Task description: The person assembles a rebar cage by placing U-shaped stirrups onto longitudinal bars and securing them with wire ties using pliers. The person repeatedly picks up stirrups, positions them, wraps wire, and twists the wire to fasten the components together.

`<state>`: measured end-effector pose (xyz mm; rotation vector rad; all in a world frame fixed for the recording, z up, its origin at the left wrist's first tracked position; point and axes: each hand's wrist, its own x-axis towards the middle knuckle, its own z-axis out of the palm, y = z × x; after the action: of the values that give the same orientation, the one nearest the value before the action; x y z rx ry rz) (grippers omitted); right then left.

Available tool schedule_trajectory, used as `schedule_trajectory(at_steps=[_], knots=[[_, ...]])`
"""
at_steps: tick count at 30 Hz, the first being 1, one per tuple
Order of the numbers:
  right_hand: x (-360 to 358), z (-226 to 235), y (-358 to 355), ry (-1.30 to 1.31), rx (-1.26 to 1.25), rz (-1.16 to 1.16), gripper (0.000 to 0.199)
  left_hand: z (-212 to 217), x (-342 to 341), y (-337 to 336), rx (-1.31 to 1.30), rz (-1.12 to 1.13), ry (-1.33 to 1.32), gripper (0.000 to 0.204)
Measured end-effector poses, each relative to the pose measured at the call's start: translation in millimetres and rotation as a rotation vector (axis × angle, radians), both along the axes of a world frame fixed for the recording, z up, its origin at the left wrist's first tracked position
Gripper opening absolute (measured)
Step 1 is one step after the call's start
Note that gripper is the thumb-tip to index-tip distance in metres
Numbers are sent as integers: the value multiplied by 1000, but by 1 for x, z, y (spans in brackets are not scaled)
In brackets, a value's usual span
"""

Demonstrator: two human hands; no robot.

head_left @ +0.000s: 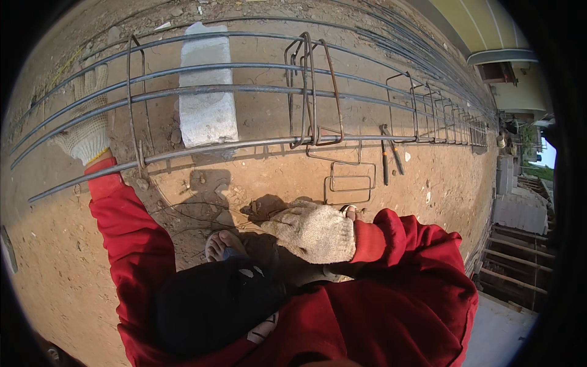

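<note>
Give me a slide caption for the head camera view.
Gloved left hand at one end of a rebar cage, gloved right hand apart from it, pale block showing between bars.

I see warm sun on the ground, dark shadow toward 9 o'clock, bright sky at 3, edges bowed.

Red sleeves, cream gloves, grey bars, whitish block, brown soil.

The block is crossed over by the bars, left of the bunched stirrups. The pliers are laid on the ground, right of the stirrups.
</note>
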<state>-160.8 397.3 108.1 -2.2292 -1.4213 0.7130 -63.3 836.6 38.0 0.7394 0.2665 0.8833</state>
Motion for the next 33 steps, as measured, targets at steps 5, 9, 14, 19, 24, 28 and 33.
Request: schedule_trajectory(at_steps=[5,9,14,19,24,28,33], knots=[[0,45,-44,-168,-31,125,44,-5,2,-4,-119,-252,-131,87],[4,84,-73,-14,-441,244,46,-10,4,-15,-187,-306,-36,93],[15,97,-95,-199,-323,289,44,-31,-9,-34,-465,-224,20,105],[24,86,-115,-160,-408,325,36,-61,-58,-21,-250,-597,298,89],[34,61,-154,-49,-425,342,32,-17,-164,-39,432,-862,1076,30],[38,44,-174,-23,-276,282,29,116,-182,-54,957,-994,1339,26],[90,54,-150,-365,243,167,27,237,-151,-142,1169,-693,1192,32]])
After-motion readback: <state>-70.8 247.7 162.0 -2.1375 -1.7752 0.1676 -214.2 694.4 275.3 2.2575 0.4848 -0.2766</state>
